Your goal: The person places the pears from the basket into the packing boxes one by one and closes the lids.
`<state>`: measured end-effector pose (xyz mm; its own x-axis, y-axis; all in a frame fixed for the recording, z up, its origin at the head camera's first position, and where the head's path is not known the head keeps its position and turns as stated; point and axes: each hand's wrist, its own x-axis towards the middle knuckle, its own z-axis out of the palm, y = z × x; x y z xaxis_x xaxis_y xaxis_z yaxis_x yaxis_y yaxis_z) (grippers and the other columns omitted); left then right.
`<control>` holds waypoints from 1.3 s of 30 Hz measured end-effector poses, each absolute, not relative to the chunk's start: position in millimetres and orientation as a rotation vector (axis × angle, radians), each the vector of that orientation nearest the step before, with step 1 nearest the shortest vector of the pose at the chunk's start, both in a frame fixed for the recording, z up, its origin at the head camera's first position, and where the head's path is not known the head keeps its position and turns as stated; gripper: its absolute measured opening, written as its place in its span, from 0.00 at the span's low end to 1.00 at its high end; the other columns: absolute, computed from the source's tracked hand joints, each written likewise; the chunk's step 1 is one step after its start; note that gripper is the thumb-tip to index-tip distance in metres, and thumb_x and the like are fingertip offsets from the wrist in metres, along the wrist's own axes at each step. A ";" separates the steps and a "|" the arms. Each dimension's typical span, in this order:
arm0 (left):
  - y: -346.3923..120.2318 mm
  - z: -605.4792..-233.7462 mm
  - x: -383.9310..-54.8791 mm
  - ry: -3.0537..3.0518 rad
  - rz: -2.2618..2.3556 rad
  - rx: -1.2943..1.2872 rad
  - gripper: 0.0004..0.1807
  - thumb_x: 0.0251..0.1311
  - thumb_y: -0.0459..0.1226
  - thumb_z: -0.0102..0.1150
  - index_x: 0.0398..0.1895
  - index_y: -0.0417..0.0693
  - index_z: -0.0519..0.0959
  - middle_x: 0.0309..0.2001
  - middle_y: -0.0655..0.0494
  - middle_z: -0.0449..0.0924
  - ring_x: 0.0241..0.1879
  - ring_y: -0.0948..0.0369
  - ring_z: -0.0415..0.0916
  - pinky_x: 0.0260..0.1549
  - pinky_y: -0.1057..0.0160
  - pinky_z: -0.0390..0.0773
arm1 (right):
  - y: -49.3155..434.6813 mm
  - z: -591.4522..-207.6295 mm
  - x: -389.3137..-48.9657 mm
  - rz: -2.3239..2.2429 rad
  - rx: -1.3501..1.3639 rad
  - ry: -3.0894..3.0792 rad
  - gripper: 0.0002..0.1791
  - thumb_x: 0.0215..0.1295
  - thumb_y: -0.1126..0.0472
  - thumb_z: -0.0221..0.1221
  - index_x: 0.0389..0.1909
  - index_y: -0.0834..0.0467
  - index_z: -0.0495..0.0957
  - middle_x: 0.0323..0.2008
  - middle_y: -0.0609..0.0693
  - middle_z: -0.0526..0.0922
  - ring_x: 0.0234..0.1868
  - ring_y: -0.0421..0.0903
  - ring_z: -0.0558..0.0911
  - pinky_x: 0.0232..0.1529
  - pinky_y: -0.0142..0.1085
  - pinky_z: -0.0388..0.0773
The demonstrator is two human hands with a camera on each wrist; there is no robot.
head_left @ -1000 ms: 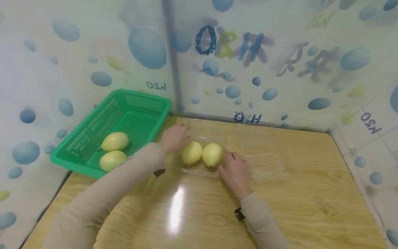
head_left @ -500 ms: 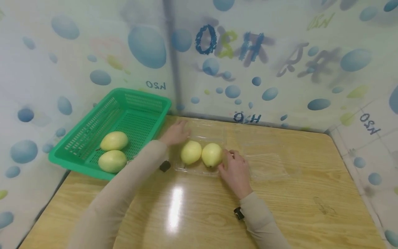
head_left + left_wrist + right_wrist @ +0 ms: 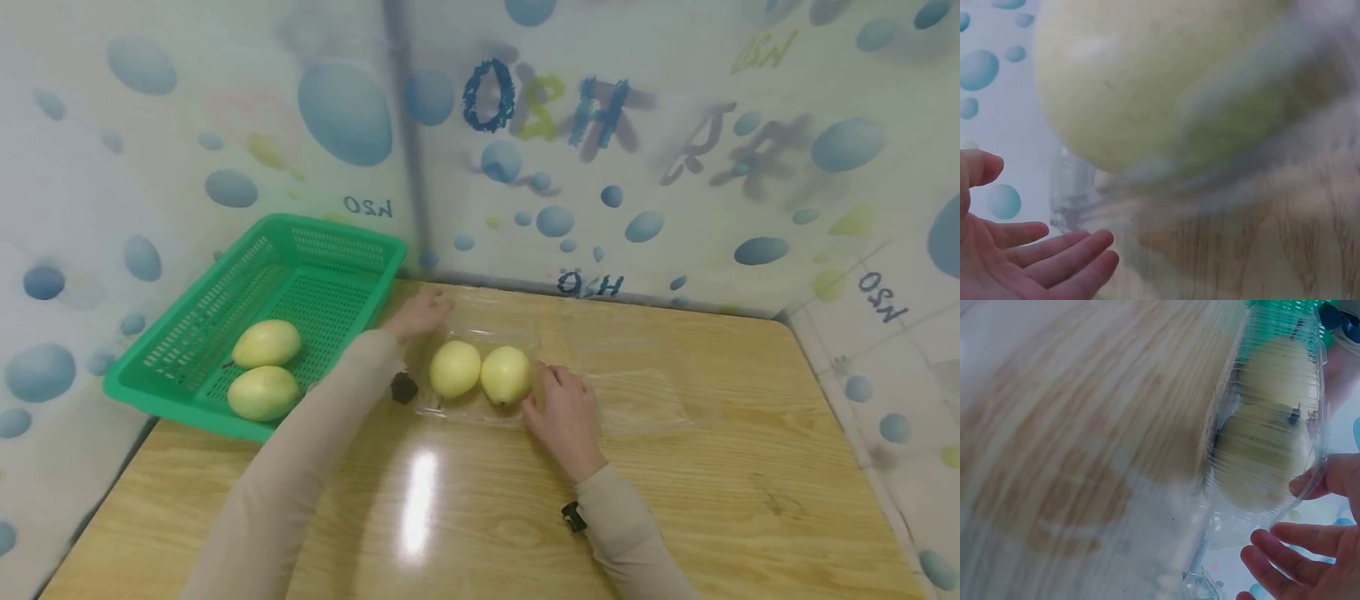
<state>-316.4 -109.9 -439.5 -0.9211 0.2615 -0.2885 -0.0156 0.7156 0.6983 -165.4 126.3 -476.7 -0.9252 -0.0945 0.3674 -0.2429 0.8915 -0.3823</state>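
Observation:
Two yellow-green pears, the left one [image 3: 455,369] and the right one [image 3: 506,376], sit side by side in a half of a clear plastic clamshell box [image 3: 480,412]. Its other half [image 3: 641,396] lies spread flat to the right. My left hand [image 3: 422,315] is at the box's far left corner; in the left wrist view its fingers [image 3: 1069,262] are straight beside the corner, holding nothing. My right hand [image 3: 564,417] is at the right end of the pear half. There its thumb and fingers [image 3: 1310,540] straddle the clear rim and grip it.
A green plastic basket [image 3: 330,292] stands at the left with two more pears, the upper [image 3: 266,343] and the lower [image 3: 262,393], inside. The wooden table [image 3: 480,517] meets a patterned wall [image 3: 675,108] at the back and sides.
My left hand has drawn back from beside the left pear to the box's far left corner. The right hand keeps its place. The head view has shifted slightly.

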 end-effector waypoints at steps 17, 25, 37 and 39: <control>-123.9 -406.0 -309.4 2.331 1.505 0.154 0.30 0.75 0.42 0.39 0.71 0.30 0.52 0.61 0.31 0.66 0.58 0.39 0.68 0.57 0.50 0.72 | 128.6 -472.0 -165.3 0.727 0.275 -2.722 0.27 0.53 0.63 0.65 0.55 0.70 0.76 0.43 0.64 0.80 0.43 0.62 0.79 0.45 0.55 0.76; -130.3 -395.4 -304.6 2.257 1.555 0.156 0.25 0.76 0.40 0.34 0.66 0.28 0.59 0.61 0.30 0.66 0.60 0.38 0.66 0.60 0.48 0.68 | 128.3 -471.9 -165.6 0.784 0.265 -2.754 0.27 0.55 0.64 0.65 0.56 0.71 0.75 0.46 0.66 0.79 0.47 0.62 0.78 0.50 0.54 0.74; -144.0 -381.5 -292.3 2.265 1.423 0.191 0.37 0.76 0.53 0.21 0.51 0.28 0.71 0.54 0.32 0.73 0.57 0.43 0.71 0.59 0.49 0.69 | 132.1 -467.5 -167.6 0.972 0.226 -2.824 0.27 0.57 0.65 0.63 0.57 0.72 0.73 0.49 0.67 0.78 0.51 0.63 0.76 0.51 0.55 0.74; -145.1 -381.2 -290.3 2.276 1.389 0.204 0.37 0.76 0.53 0.21 0.50 0.28 0.71 0.54 0.32 0.74 0.56 0.42 0.72 0.59 0.49 0.70 | 135.8 -466.7 -168.0 1.052 0.220 -2.828 0.26 0.59 0.66 0.61 0.58 0.72 0.72 0.50 0.67 0.78 0.53 0.63 0.75 0.53 0.55 0.73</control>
